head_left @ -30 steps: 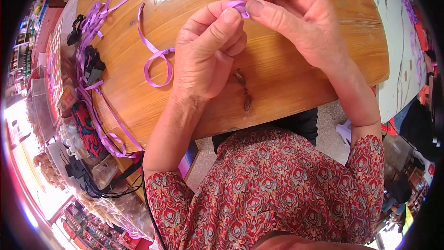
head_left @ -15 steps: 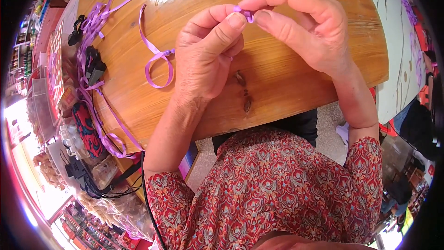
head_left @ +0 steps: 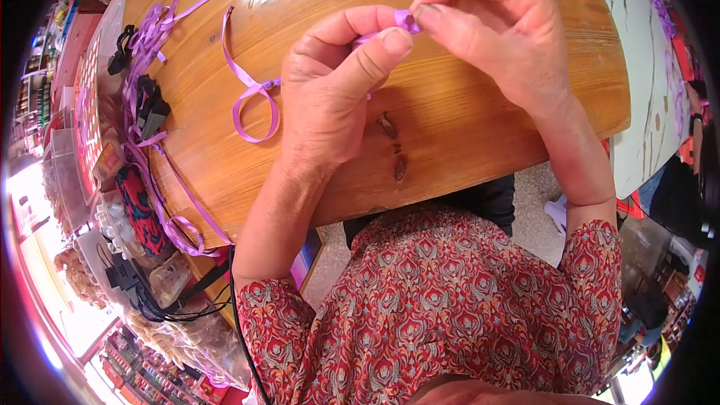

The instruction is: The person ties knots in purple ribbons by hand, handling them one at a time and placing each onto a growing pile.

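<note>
Above the wooden table, a narrow purple ribbon (head_left: 406,21) is bent into a small loop between my two hands. My left hand (head_left: 330,82) is closed, pinching the ribbon between thumb and forefinger. At the loop's right side, the thumb and forefinger of my right hand (head_left: 506,37) pinch its edge. Most of this ribbon is hidden behind my left fingers. Beside my left wrist, a second purple ribbon (head_left: 255,129) lies on the table, knotted into a round loop with one loose tail.
The wooden table (head_left: 465,142) has a curved edge. Along its left side hang many purple ribbons (head_left: 150,37) with black clips (head_left: 152,109). A red and dark patterned pouch (head_left: 141,210) and black cables (head_left: 150,300) are at lower left. A white marbled surface (head_left: 649,82) adjoins the right.
The small ribbon loop and my left fingertips have shifted slightly right. My right fingers have drawn closer together on the ribbon's edge, and the loop now shows more fully.
</note>
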`<state>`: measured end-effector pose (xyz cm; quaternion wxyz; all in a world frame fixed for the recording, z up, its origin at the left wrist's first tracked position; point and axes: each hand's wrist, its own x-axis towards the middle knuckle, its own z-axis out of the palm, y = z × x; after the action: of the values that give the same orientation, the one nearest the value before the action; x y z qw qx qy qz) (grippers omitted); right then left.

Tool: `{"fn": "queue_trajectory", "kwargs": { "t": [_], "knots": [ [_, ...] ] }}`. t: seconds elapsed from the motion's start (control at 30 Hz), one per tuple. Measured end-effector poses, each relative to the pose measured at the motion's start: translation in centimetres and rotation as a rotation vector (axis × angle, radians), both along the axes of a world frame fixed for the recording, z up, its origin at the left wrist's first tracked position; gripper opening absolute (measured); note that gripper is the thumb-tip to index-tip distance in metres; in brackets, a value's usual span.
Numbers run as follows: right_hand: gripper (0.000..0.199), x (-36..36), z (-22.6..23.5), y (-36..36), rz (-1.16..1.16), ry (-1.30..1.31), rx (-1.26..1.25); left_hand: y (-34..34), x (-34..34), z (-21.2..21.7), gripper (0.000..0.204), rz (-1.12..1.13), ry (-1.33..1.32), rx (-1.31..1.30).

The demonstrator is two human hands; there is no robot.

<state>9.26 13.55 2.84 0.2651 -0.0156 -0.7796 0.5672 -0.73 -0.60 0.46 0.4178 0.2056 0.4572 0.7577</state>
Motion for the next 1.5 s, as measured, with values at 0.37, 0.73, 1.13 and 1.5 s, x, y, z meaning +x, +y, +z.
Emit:
{"fn": "queue_trajectory", "kwargs": {
  "t": [0.37, 0.73, 1.13, 1.5],
  "knots": [
    [0.007, -3.5, -3.8, 2.4, 0.497, 0.654, -0.022, -0.6, -0.7, -0.2, 0.010, 0.067, 0.009, -0.023],
    [0.010, -2.5, -1.8, 1.4, 0.470, 0.679, 0.050, -0.6, -0.9, -0.3, 0.008, 0.058, -0.015, 0.067],
    [0.027, 0.6, 2.8, -0.7, -0.133, 0.048, 0.789, -0.6, -0.5, 0.2, 0.008, 0.149, 0.169, -0.152],
    [0.018, 0.4, 3.1, -0.7, -0.252, 0.015, 0.819, -0.8, -1.4, 0.7, 0.009, 0.256, 0.328, -0.136]
  ]
}}
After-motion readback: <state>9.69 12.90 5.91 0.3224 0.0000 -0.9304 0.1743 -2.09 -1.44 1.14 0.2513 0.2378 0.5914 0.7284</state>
